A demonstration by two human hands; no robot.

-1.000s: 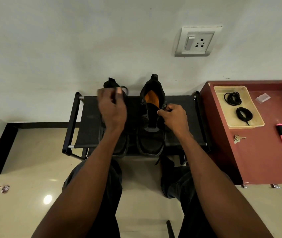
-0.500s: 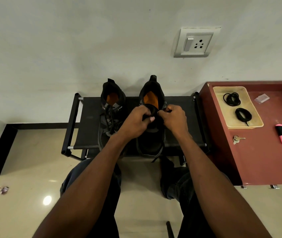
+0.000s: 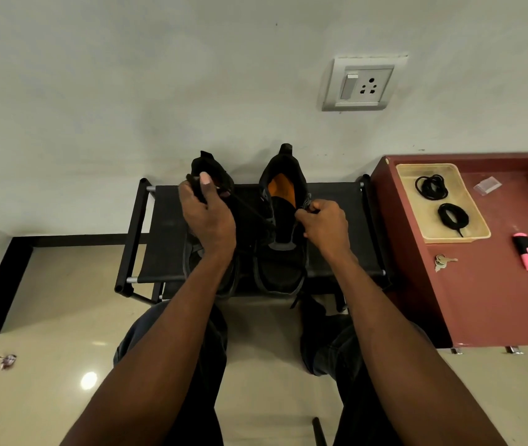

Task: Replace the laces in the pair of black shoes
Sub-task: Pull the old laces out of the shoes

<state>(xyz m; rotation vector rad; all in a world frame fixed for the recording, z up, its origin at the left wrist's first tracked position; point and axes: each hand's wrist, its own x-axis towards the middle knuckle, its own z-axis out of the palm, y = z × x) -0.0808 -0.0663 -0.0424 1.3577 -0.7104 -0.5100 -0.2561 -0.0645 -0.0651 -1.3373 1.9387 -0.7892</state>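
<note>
The person is unlacing the right shoe [image 3: 283,226] of the pair, which is sitting toe-toward-them on a black rack [image 3: 166,233] against the wall. The left hand [image 3: 206,217] is drawing the old lace [image 3: 249,211] out toward ten o'clock, its fingers curled tight around the strand, which is running taut from the hand back down to the shoe's eyelets. The right hand [image 3: 325,225] is steadying the shoe at its three o'clock edge, fingers pinched together on the eyelet flap or a bit of lace; which one cannot be told.

The left shoe [image 3: 212,175] is standing just beside, mostly behind the left hand. By my reading, removal is only partly done: the next move is probably calling for freeing the following crossing, then pulling again. Two coiled replacement laces [image 3: 431,187] are waiting in a tray [image 3: 475,220] on the red tabletop [image 3: 481,300], at two o'clock, well apart from both hands.
</note>
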